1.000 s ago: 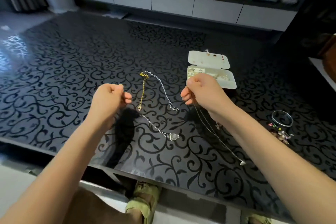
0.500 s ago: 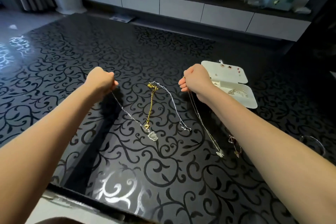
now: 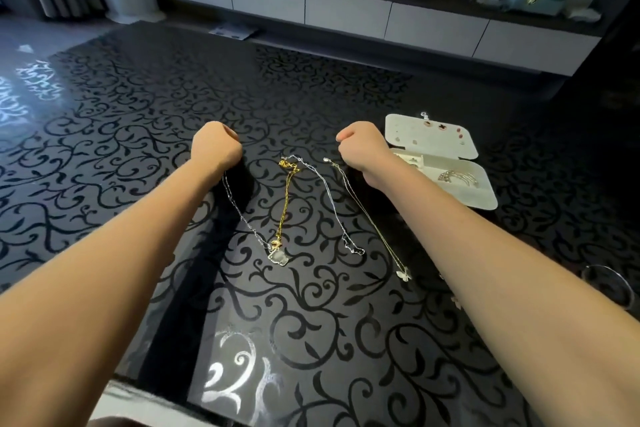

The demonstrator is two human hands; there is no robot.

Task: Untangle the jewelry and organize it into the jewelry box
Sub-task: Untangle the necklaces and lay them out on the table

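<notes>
A silver chain [image 3: 242, 217], a gold chain [image 3: 286, 194] and a thin necklace [image 3: 367, 215] lie on the dark surface [image 3: 311, 340]. The left hand [image 3: 216, 149] has its grip closed on the silver chain's top. The right hand [image 3: 362, 149] is curled just beside the thin necklace; whether its grip holds it I cannot tell. The jewelry box [image 3: 483, 203] sits open at the right.

Four chains lie side by side on the table [image 3: 138, 114], each running from far to near. The first chain [image 3: 242, 218] leads from under the left hand [image 3: 216, 149] to the near end of the second chain [image 3: 285, 204]. The second chain and the third chain [image 3: 329, 198] touch at their far ends. The fourth chain [image 3: 374, 229] starts just beside the right hand [image 3: 360, 149]. The open jewelry box [image 3: 488, 199] sits right of that hand.
</notes>
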